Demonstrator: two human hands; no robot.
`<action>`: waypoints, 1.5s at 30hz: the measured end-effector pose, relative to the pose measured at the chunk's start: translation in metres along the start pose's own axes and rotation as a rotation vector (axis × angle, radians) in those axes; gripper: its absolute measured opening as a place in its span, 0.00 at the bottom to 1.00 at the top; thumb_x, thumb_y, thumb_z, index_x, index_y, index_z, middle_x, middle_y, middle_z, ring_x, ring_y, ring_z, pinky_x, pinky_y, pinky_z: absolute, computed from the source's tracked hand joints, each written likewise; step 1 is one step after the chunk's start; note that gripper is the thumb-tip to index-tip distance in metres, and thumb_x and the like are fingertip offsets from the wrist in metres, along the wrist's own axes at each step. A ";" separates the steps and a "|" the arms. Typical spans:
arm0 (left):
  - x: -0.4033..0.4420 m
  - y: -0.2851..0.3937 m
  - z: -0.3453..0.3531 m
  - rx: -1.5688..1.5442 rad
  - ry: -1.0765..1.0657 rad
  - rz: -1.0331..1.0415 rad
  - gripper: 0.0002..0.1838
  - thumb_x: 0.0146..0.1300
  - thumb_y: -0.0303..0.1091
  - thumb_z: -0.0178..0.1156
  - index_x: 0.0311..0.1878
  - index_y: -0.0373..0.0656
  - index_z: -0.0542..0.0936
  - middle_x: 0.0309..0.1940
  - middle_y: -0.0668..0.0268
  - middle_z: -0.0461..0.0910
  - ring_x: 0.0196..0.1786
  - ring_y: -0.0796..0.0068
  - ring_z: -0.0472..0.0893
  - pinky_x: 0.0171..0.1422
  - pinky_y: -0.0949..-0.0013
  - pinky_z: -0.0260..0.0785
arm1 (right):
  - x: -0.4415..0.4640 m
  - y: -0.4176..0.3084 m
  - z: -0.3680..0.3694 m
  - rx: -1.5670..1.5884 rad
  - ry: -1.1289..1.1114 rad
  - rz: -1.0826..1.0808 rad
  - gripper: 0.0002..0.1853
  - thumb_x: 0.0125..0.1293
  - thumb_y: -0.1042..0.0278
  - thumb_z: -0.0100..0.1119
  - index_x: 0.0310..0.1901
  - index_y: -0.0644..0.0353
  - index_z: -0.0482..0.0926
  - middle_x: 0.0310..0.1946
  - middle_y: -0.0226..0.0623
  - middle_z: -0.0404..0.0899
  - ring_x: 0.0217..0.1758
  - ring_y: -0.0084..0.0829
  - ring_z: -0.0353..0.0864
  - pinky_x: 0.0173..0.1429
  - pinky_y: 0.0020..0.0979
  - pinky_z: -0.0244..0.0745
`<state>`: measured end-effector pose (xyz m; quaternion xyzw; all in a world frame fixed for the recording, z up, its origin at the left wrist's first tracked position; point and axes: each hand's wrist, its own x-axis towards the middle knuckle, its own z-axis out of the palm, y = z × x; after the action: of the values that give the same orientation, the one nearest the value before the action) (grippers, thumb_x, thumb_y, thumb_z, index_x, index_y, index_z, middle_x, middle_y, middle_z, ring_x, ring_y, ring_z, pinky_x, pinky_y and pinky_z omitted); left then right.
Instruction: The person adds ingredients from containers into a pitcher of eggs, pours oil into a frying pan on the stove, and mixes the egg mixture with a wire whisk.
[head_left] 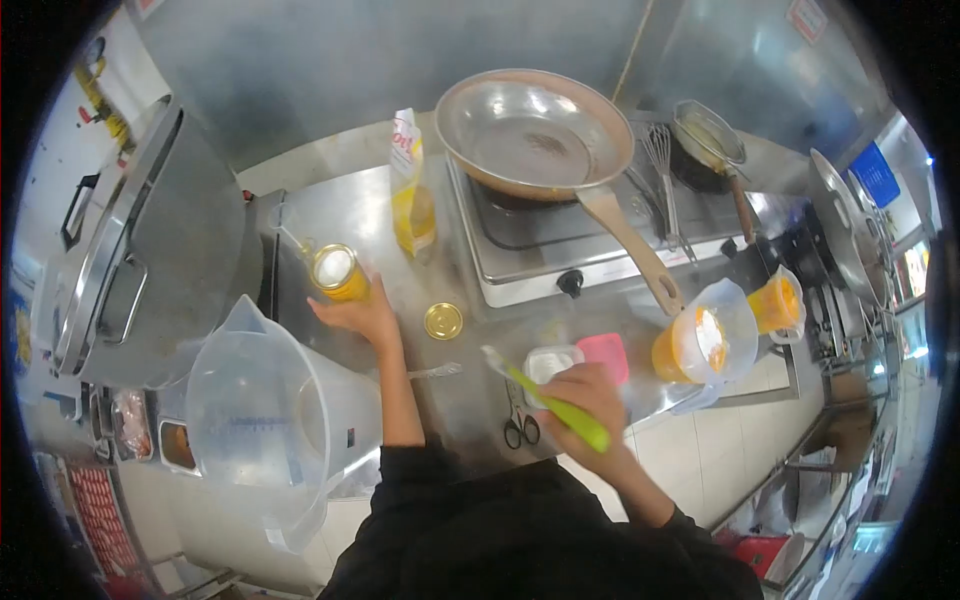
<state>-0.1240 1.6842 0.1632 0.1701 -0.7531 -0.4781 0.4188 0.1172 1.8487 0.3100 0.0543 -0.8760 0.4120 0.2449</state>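
In the head view, the gold lid (443, 321) lies flat on the steel worktop (345, 205). To the left of the gold lid, and a little farther from the person than it, is a yellow can (347, 288), its open top showing something white inside. The left hand (368, 315) is curled around the near side of the can, gripping it; whether the can rests on the worktop cannot be told. To the right of the gold lid and nearer the person, the right hand (590, 405) is closed around a green-handled tool (528, 383), whose pale, blurred tip points back toward the gold lid.

Just on the near side of the gold lid is a small clear utensil (437, 371). Nearer the person and to the right of it lie scissors (517, 415) with black handles. A white tub (552, 362) and a pink square piece (603, 355) sit side by side to the right of the gold lid, close to the right hand. Farther to the right of the gold lid stand clear jugs with orange contents, the larger jug (672, 352) and the smaller jug (772, 304).

Beyond the gold lid is a yellow-and-white bag (411, 215), standing upright. Beyond it and to the right, a frying pan (530, 160) sits on a stove (525, 289). To the near left of the gold lid is a big translucent pitcher (255, 425)
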 end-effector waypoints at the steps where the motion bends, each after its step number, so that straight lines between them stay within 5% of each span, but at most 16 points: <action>1: -0.015 0.005 -0.013 -0.042 -0.090 0.054 0.49 0.41 0.35 0.68 0.62 0.33 0.47 0.60 0.48 0.49 0.64 0.56 0.51 0.67 0.60 0.42 | 0.003 -0.008 -0.019 -0.056 0.027 -0.039 0.11 0.48 0.74 0.62 0.36 0.59 0.75 0.35 0.41 0.75 0.35 0.38 0.74 0.40 0.33 0.69; 3: -0.052 0.034 -0.053 -0.254 -0.346 0.108 0.51 0.44 0.40 0.67 0.63 0.33 0.43 0.62 0.47 0.45 0.66 0.56 0.47 0.68 0.59 0.38 | 0.000 -0.017 -0.048 -0.115 0.058 -0.073 0.11 0.50 0.74 0.61 0.36 0.59 0.73 0.35 0.42 0.75 0.36 0.39 0.74 0.41 0.33 0.68; 4: -0.074 0.051 -0.076 -0.423 -0.511 0.107 0.50 0.45 0.42 0.66 0.63 0.33 0.44 0.63 0.47 0.46 0.66 0.55 0.48 0.68 0.58 0.39 | -0.004 -0.018 -0.060 0.120 0.055 0.080 0.12 0.52 0.73 0.60 0.38 0.60 0.70 0.35 0.43 0.74 0.36 0.41 0.74 0.43 0.34 0.67; 5: -0.088 0.053 -0.089 -0.372 -0.894 0.193 0.53 0.41 0.45 0.68 0.63 0.33 0.45 0.62 0.47 0.48 0.65 0.54 0.50 0.68 0.57 0.40 | -0.009 -0.018 -0.069 0.355 0.055 0.231 0.14 0.53 0.73 0.58 0.41 0.61 0.66 0.34 0.45 0.73 0.37 0.43 0.74 0.44 0.34 0.67; 6: -0.100 0.054 -0.098 -0.308 -1.277 0.278 0.56 0.37 0.48 0.70 0.63 0.34 0.46 0.62 0.47 0.50 0.65 0.53 0.52 0.68 0.56 0.42 | -0.012 -0.015 -0.077 0.352 0.062 0.238 0.14 0.53 0.73 0.58 0.41 0.61 0.66 0.34 0.45 0.73 0.37 0.43 0.74 0.44 0.34 0.67; 8: -0.129 0.056 -0.102 -0.206 -1.479 0.309 0.61 0.27 0.51 0.73 0.62 0.34 0.49 0.59 0.49 0.57 0.62 0.52 0.57 0.67 0.55 0.44 | -0.015 -0.008 -0.092 -0.072 -0.170 0.389 0.19 0.56 0.71 0.56 0.45 0.63 0.59 0.33 0.47 0.72 0.38 0.47 0.74 0.45 0.37 0.66; 12: -0.155 0.061 -0.081 -0.276 -1.507 0.413 0.61 0.23 0.49 0.75 0.62 0.37 0.51 0.56 0.51 0.62 0.60 0.52 0.62 0.63 0.57 0.54 | -0.043 0.052 -0.080 -0.046 -0.390 0.535 0.19 0.60 0.66 0.48 0.47 0.64 0.55 0.30 0.53 0.71 0.36 0.53 0.72 0.38 0.42 0.66; 16: -0.179 0.038 -0.064 -0.345 -1.519 0.194 0.55 0.22 0.42 0.75 0.57 0.35 0.58 0.52 0.52 0.65 0.56 0.59 0.66 0.59 0.58 0.59 | -0.051 0.070 -0.084 -0.095 -0.625 0.558 0.18 0.61 0.64 0.45 0.48 0.65 0.58 0.30 0.55 0.72 0.36 0.54 0.72 0.38 0.45 0.65; 19: -0.191 0.042 -0.089 -0.467 -1.343 0.145 0.52 0.22 0.40 0.75 0.56 0.36 0.59 0.49 0.54 0.66 0.54 0.60 0.68 0.56 0.61 0.61 | -0.047 0.054 -0.098 -0.132 -0.587 0.396 0.14 0.62 0.66 0.45 0.47 0.60 0.60 0.32 0.53 0.70 0.34 0.48 0.73 0.38 0.39 0.66; 21: -0.189 0.049 -0.115 -0.601 -1.149 0.103 0.49 0.23 0.38 0.74 0.53 0.37 0.60 0.46 0.58 0.67 0.51 0.62 0.69 0.55 0.64 0.62 | -0.039 0.033 -0.114 -0.108 -0.580 0.428 0.15 0.61 0.64 0.46 0.45 0.64 0.64 0.31 0.53 0.73 0.33 0.51 0.73 0.36 0.46 0.66; 25: -0.180 0.075 -0.149 -0.404 -1.133 0.245 0.48 0.24 0.35 0.74 0.53 0.38 0.59 0.45 0.60 0.67 0.49 0.67 0.70 0.53 0.65 0.64 | -0.041 0.016 -0.131 -0.205 -0.530 0.346 0.13 0.61 0.64 0.47 0.44 0.61 0.65 0.28 0.51 0.73 0.32 0.51 0.74 0.35 0.46 0.66; 28: -0.187 0.084 -0.158 -0.510 -1.127 0.112 0.49 0.25 0.36 0.74 0.53 0.38 0.58 0.45 0.60 0.66 0.49 0.67 0.70 0.54 0.65 0.63 | -0.039 0.009 -0.143 -0.301 -0.541 0.337 0.12 0.60 0.66 0.48 0.43 0.60 0.66 0.24 0.48 0.73 0.30 0.49 0.75 0.33 0.44 0.68; 30: -0.189 0.108 -0.166 -0.468 -1.108 0.149 0.49 0.25 0.37 0.74 0.53 0.37 0.58 0.44 0.60 0.66 0.49 0.67 0.69 0.54 0.65 0.62 | -0.033 0.006 -0.152 -0.445 -0.591 0.013 0.12 0.56 0.69 0.50 0.41 0.61 0.67 0.21 0.44 0.73 0.28 0.44 0.76 0.30 0.40 0.70; 36: -0.193 0.172 -0.172 -0.414 -1.154 0.199 0.49 0.24 0.35 0.74 0.53 0.38 0.58 0.44 0.59 0.66 0.49 0.65 0.70 0.53 0.65 0.63 | -0.013 -0.012 -0.167 -0.823 -0.704 -0.263 0.14 0.41 0.68 0.61 0.33 0.59 0.75 0.18 0.35 0.73 0.22 0.33 0.76 0.23 0.33 0.67; 42: -0.195 0.222 -0.174 -0.310 -1.213 0.395 0.49 0.23 0.35 0.74 0.53 0.37 0.59 0.45 0.56 0.67 0.49 0.61 0.70 0.52 0.64 0.63 | 0.003 -0.029 -0.183 -0.937 -1.045 -0.264 0.04 0.41 0.71 0.60 0.22 0.58 0.78 0.21 0.39 0.77 0.25 0.34 0.79 0.27 0.31 0.70; 45: -0.202 0.238 -0.171 -0.328 -1.181 0.465 0.50 0.23 0.36 0.75 0.54 0.37 0.58 0.45 0.56 0.67 0.49 0.61 0.71 0.52 0.64 0.63 | 0.007 -0.020 -0.202 -0.760 -0.954 -0.278 0.05 0.40 0.71 0.59 0.23 0.60 0.78 0.22 0.41 0.77 0.25 0.36 0.78 0.27 0.32 0.70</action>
<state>0.1652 1.8334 0.3065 -0.3544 -0.7909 -0.4966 0.0480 0.1945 1.9873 0.4366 0.2551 -0.9589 -0.0336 -0.1198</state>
